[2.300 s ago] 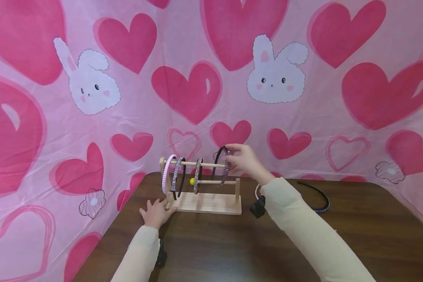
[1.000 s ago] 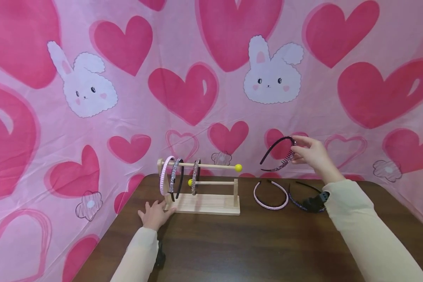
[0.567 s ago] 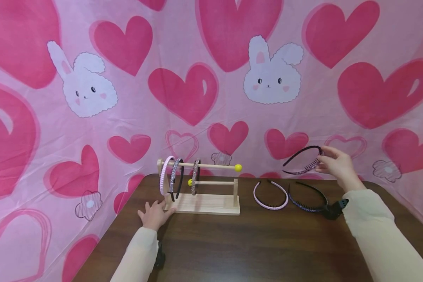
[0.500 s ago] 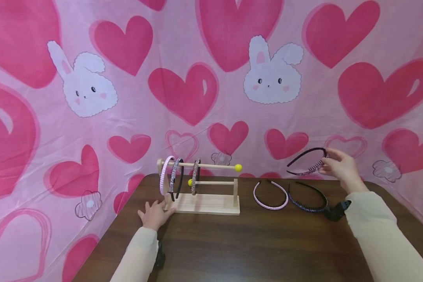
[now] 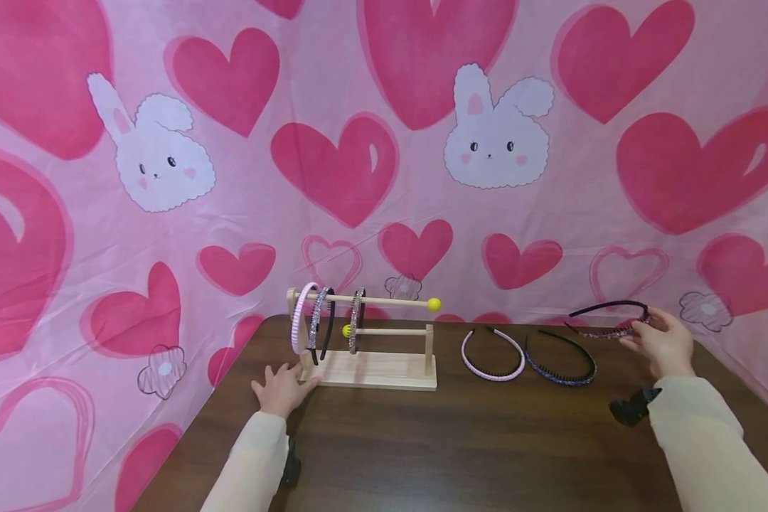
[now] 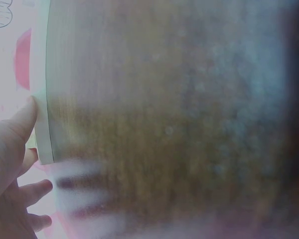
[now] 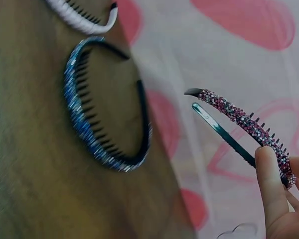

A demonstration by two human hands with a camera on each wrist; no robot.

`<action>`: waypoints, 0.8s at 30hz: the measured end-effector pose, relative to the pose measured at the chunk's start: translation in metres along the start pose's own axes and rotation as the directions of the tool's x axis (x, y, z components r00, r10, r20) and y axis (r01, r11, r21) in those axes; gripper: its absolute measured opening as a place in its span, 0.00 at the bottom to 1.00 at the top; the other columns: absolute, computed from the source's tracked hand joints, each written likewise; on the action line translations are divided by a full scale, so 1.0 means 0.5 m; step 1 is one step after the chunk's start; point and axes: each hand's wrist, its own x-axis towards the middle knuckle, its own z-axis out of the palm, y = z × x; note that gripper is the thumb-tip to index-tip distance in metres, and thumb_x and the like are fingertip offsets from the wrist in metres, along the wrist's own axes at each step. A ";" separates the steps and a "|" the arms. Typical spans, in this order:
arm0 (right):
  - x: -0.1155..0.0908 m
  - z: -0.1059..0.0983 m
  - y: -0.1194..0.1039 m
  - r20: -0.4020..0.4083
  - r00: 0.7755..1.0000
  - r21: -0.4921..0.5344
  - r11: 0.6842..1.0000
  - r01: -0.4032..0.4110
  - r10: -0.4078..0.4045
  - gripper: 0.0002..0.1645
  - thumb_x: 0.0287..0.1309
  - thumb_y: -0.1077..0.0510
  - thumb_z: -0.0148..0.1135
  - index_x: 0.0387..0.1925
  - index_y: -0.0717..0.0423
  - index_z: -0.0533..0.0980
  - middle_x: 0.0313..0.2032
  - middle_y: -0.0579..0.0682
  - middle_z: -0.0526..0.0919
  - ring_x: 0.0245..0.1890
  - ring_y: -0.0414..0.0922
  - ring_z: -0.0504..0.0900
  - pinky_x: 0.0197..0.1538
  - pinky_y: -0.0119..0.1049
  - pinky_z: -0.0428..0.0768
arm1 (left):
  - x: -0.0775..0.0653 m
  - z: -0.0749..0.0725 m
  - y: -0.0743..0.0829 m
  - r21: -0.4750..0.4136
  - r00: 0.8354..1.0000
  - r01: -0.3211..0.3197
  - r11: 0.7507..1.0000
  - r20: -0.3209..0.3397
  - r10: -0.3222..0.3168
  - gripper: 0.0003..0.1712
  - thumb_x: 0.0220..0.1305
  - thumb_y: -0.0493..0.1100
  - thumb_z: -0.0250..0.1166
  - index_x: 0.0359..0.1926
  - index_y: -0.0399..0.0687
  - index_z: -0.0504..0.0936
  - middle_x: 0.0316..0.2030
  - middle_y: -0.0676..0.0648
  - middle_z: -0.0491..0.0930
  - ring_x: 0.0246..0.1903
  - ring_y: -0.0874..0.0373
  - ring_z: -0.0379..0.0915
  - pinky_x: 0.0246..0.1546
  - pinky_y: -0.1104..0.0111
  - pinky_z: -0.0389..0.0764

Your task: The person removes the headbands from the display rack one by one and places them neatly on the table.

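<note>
At the right, my right hand [image 5: 667, 346] pinches a black headband [image 7: 241, 119] studded with pink and silver stones. The headband is above the table, its open ends pointing left. My left hand [image 5: 279, 392] rests at the left end of a wooden headband stand [image 5: 384, 370], fingers spread, thumb on the base edge. On the stand's upper bar hang a pink ribbed headband [image 5: 297, 323] and a silver sparkly headband [image 5: 316, 320]. Another sparkly headband [image 5: 355, 323] hangs near the middle of the stand.
A pink headband [image 5: 498, 377] and a blue glittery headband [image 7: 82, 122] lie on the brown table [image 5: 422, 448] right of the stand. Yellow balls cap the bars, one ball [image 5: 434, 304] at the upper right. A pink heart-print cloth [image 5: 416, 192] hangs behind the table.
My right hand has taken the pink-and-silver headband off the upper bar's right end, carried it right past the two lying headbands, and lowered it. My left hand has stayed put.
</note>
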 end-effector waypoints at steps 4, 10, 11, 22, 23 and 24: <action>-0.136 0.047 -0.090 -0.076 0.990 0.043 0.993 -0.114 0.117 0.41 0.58 0.70 0.53 0.70 0.50 0.52 0.47 0.47 0.66 0.18 0.37 0.80 0.26 0.32 0.80 | 0.003 0.002 -0.002 -0.003 1.000 -0.004 1.000 0.002 0.004 0.38 0.58 0.59 0.61 0.62 0.41 0.68 0.59 0.27 0.61 0.61 0.24 0.40 0.52 0.31 0.37; -0.214 0.057 -0.124 -0.195 0.961 0.158 0.973 -0.167 0.196 0.37 0.57 0.71 0.51 0.68 0.49 0.59 0.40 0.42 0.63 0.14 0.37 0.79 0.22 0.29 0.78 | 0.006 0.006 -0.005 -0.003 1.000 -0.005 1.000 0.001 0.005 0.38 0.58 0.60 0.60 0.62 0.41 0.68 0.59 0.27 0.61 0.61 0.23 0.40 0.52 0.31 0.37; -0.216 0.054 -0.121 -0.213 0.955 0.182 0.969 -0.169 0.206 0.36 0.57 0.71 0.52 0.66 0.48 0.61 0.40 0.41 0.63 0.14 0.36 0.79 0.21 0.29 0.78 | 0.006 0.006 -0.005 -0.002 1.000 -0.006 1.000 0.001 0.006 0.38 0.58 0.60 0.60 0.62 0.41 0.68 0.59 0.27 0.61 0.61 0.23 0.40 0.52 0.31 0.37; -0.206 0.024 -0.074 -0.342 0.895 0.291 0.938 -0.190 0.287 0.43 0.53 0.74 0.50 0.68 0.43 0.58 0.46 0.40 0.66 0.09 0.38 0.76 0.16 0.33 0.77 | 0.004 0.005 -0.006 -0.004 1.000 -0.007 1.000 0.001 0.007 0.38 0.58 0.60 0.60 0.63 0.42 0.67 0.59 0.27 0.61 0.61 0.24 0.40 0.52 0.31 0.37; -0.207 0.023 -0.072 -0.347 0.890 0.305 0.933 -0.193 0.297 0.44 0.53 0.75 0.50 0.68 0.42 0.57 0.48 0.40 0.66 0.09 0.38 0.76 0.16 0.34 0.77 | 0.004 0.005 -0.006 -0.004 1.000 -0.008 1.000 0.002 0.008 0.38 0.58 0.60 0.60 0.63 0.42 0.67 0.59 0.27 0.61 0.61 0.24 0.40 0.52 0.31 0.37; -0.206 0.022 -0.070 -0.350 0.885 0.323 0.926 -0.193 0.307 0.45 0.52 0.75 0.50 0.69 0.41 0.56 0.51 0.40 0.65 0.09 0.38 0.76 0.15 0.34 0.77 | 0.004 0.005 -0.005 -0.005 1.000 -0.010 1.000 0.001 0.010 0.38 0.58 0.60 0.60 0.63 0.42 0.67 0.59 0.27 0.61 0.61 0.24 0.40 0.52 0.31 0.37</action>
